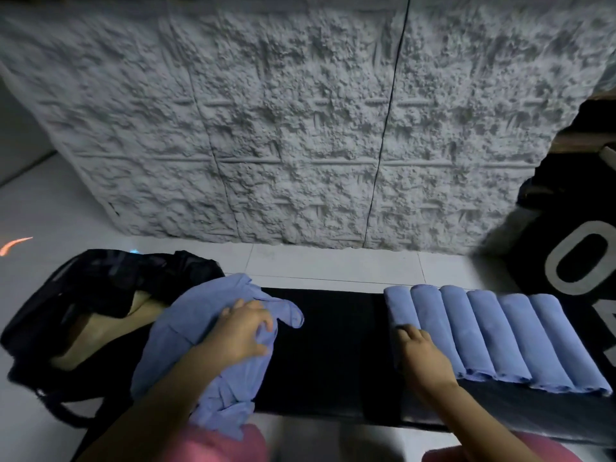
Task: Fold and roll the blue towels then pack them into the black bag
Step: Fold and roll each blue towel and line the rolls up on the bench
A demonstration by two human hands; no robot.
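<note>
Head view, left hand (245, 331) fingers curled into blue towel (180, 331), right hand (421, 356) fingers relaxed, touching leftmost roll (398, 305) (of six).

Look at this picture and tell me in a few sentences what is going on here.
A person is working through blue towels on a black mat on the floor. The left hand grips a loose, crumpled towel, not yet folded. The right hand rests on the leftmost of six rolled towels lined up side by side. The black bag lies open to the left; none of these six rolls is packed yet.
</note>
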